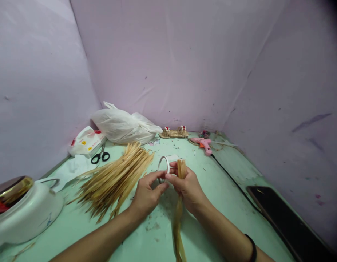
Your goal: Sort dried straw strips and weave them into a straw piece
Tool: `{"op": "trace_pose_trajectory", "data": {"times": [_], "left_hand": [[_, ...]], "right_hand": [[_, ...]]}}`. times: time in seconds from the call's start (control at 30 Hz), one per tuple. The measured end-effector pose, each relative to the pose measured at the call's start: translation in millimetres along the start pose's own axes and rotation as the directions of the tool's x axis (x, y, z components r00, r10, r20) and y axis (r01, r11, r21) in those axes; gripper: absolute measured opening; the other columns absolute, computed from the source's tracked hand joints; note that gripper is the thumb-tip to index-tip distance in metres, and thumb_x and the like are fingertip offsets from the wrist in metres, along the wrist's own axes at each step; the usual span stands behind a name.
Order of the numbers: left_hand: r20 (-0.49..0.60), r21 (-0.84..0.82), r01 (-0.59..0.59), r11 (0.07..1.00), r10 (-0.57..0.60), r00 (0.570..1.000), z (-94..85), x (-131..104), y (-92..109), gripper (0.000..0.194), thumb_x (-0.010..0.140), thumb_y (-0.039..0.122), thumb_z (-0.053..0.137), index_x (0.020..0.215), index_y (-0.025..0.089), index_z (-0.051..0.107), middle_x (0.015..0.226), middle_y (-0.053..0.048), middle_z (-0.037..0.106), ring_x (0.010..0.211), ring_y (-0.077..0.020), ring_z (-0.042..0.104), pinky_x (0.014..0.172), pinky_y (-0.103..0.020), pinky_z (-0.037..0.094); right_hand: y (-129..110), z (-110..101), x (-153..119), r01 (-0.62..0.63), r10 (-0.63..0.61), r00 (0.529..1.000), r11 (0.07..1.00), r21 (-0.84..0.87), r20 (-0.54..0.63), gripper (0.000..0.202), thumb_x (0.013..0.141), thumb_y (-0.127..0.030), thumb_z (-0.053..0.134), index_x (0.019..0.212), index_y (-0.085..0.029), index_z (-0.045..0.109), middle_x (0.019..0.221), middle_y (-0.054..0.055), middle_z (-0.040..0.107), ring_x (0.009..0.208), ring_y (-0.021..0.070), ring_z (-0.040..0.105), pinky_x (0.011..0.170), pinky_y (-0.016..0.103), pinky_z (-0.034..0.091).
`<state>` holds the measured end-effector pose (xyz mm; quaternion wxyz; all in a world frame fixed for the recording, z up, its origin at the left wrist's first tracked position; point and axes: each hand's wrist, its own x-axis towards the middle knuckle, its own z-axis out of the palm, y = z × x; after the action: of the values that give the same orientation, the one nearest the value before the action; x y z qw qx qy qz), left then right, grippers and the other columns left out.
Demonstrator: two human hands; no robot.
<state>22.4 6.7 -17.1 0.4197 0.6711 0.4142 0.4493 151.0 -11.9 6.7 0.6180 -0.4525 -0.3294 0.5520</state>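
Note:
My left hand [147,192] pinches the lower edge of a thin white ring [168,164], which stands upright above the table. Close beside it, my right hand [190,187] is closed around a tan dried-leaf strip [178,227]. The strip's upper end rises above the fingers and its tail hangs down toward the front edge of the view. The right thumb and fingertips also meet the ring's right side. Left of my hands lies a fanned pile of dried strips [116,178].
Black-handled scissors [100,157], a tissue pack [88,142] and a white plastic bag [125,125] sit back left. A white bowl [34,214] stands front left. Right are a pink glue gun [203,143], its black cord [234,174] and a dark phone-like slab [285,222]. A woven piece [173,133] lies behind.

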Motion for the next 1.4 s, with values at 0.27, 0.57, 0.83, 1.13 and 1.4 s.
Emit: {"op": "trace_pose_trajectory", "data": {"times": [0.27,0.57,0.83,1.13,1.4], "left_hand": [[-0.104,0.035,0.024,0.999,-0.02,0.994,-13.3,-0.5,13.9,0.027,0.076,0.034,0.051,0.056,0.016,0.05,0.051,0.004,0.04,0.051,-0.0098,0.036,0.052,-0.022,0.032],[-0.096,0.031,0.08,0.996,-0.077,0.992,-19.0,3.8,17.6,0.045,0.077,0.043,0.044,0.042,0.02,0.03,0.041,0.006,0.027,0.043,-0.0088,0.028,0.046,-0.025,0.024],[-0.122,-0.118,0.123,0.985,-0.138,0.983,-21.1,21.1,18.9,0.016,0.059,0.03,0.064,0.061,0.016,0.057,0.055,0.002,0.052,0.053,-0.0102,0.046,0.052,-0.022,0.037],[-0.013,-0.063,0.149,0.987,-0.151,0.989,-24.1,15.8,21.0,0.022,0.066,0.032,0.058,0.053,0.015,0.055,0.043,0.004,0.046,0.04,-0.0078,0.038,0.043,-0.022,0.029],[-0.031,0.05,0.023,0.999,-0.021,0.999,-25.2,10.7,20.1,0.039,0.077,0.037,0.048,0.045,0.017,0.042,0.044,0.004,0.037,0.045,-0.0087,0.035,0.048,-0.023,0.03]], "right_hand": [[-8.6,-13.1,10.1,0.027,-0.027,0.999,1.0,-0.002,0.018,0.041,0.053,-0.023,0.073,0.087,-0.018,0.05,0.07,-0.003,0.059,0.042,0.0035,0.036,0.037,0.018,0.018],[-0.6,-7.1,3.1,0.124,-0.111,0.991,0.972,-0.201,0.075,0.033,0.053,-0.023,0.074,0.079,-0.018,0.054,0.07,0.0,0.06,0.063,0.0136,0.055,0.059,0.026,0.042],[5.6,-7.1,4.8,0.068,-0.061,0.997,0.981,-0.181,0.042,0.033,0.05,-0.022,0.074,0.077,-0.018,0.054,0.066,-0.001,0.06,0.06,0.0141,0.056,0.058,0.027,0.043],[5.6,-4.3,1.1,0.085,-0.079,0.996,0.972,-0.22,0.036,0.031,0.052,-0.021,0.073,0.076,-0.019,0.054,0.064,-0.003,0.057,0.056,0.0116,0.051,0.054,0.025,0.04],[8.9,-2.9,-2.6,0.12,-0.105,0.992,0.961,-0.249,0.076,0.028,0.055,-0.021,0.071,0.077,-0.018,0.054,0.069,-0.002,0.057,0.058,0.0111,0.051,0.055,0.025,0.041]]}}
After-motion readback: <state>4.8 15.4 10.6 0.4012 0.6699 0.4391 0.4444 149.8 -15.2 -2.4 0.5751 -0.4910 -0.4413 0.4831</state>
